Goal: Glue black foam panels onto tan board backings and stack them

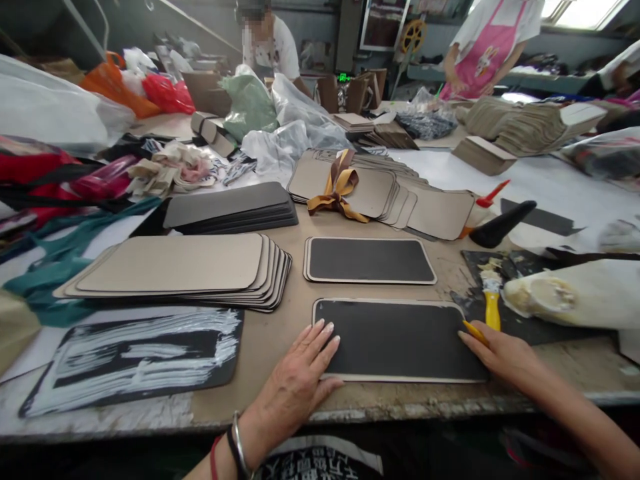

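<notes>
Touching one black panel (pixel 395 341), one yellow tool (pixel 475 333): two hands (pixel 300 373).

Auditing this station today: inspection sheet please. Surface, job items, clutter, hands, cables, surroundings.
Surface: table brown on top, stained and worn along the front edge.
Job items: near panel and far panel, both dark with pale rims; streaked panel, smeared white; beige stack, edges fanned.
Clutter: plastic bags, fabric heap, orange bag; brush lying right of the near panel.
Hands: left hand open, fingers on the near panel's left end; right hand at its right end, gripping a yellow tool, type unclear.
Cables: nothing seen on the table.
Surroundings: person in pink apron and person in white across the table; sleeve at far right.
</notes>
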Tool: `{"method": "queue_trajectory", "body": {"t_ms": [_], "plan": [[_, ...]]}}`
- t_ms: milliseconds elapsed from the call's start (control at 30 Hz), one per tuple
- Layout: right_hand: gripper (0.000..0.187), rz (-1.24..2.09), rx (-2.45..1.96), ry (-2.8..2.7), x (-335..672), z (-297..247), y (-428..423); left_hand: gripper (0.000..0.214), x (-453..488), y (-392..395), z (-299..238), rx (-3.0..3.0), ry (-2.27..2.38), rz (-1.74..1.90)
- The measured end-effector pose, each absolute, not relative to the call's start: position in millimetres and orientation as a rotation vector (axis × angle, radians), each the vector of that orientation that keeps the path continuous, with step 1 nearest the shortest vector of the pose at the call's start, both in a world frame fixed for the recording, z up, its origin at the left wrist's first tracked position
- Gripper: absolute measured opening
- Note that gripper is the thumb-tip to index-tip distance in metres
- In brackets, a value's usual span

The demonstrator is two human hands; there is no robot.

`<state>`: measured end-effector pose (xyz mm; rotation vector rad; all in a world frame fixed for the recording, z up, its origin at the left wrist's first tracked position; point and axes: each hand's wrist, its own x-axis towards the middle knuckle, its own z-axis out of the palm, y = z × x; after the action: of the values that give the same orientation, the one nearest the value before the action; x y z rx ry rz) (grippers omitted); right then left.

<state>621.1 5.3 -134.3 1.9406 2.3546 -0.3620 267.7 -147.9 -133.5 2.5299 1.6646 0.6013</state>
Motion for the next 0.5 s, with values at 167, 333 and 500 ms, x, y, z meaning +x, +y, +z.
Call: {"method": "queue_trajectory", "body": {"t_ms": [167, 333, 500], "plan": [[0.014, -0.358, 1.89, 2.262, 614.8, -128.1, 2.7, 0.044, 267.2, -148.6, -138.8, 2.531, 1.639, 0.68], [0.013, -0.332, 1.878, 2.248, 617.9, -132.3, 4.4, 0.043, 267.6, -147.7, -138.1, 2.549, 1.667, 0.68], [0.018, -0.31, 1.88, 2.229, 613.5, -127.4, 2.7, 0.045, 266.6, -149.2, -142.2, 2.621, 1.688, 0.728]]}}
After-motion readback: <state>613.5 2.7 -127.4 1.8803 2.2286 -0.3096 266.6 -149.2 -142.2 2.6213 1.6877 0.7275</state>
